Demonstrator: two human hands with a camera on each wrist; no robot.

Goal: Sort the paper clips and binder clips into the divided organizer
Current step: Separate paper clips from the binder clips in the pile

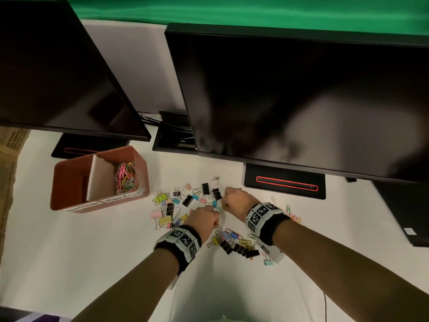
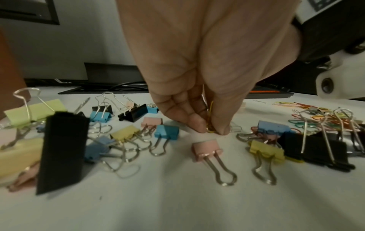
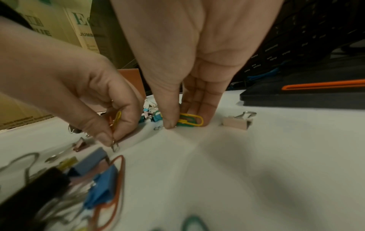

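Coloured binder clips (image 1: 176, 205) and paper clips (image 1: 293, 216) lie scattered on the white desk. The brown divided organizer (image 1: 69, 182) stands at the left, with paper clips (image 1: 125, 176) in its right compartment. My left hand (image 1: 204, 217) reaches down into the pile and pinches several paper clips (image 2: 210, 115) between thumb and fingers, one yellow. My right hand (image 1: 234, 201), just right of it, pinches a yellow paper clip (image 3: 190, 120) and a green one against the desk. A pink binder clip (image 2: 205, 147) lies just in front of my left fingertips.
Two dark monitors (image 1: 301, 101) stand behind the pile, their bases (image 1: 285, 184) on the desk. More binder clips (image 1: 234, 246) and paper clips lie between my wrists. A keyboard (image 1: 404, 212) sits at the right. Cardboard boxes (image 3: 49, 28) stand to the left.
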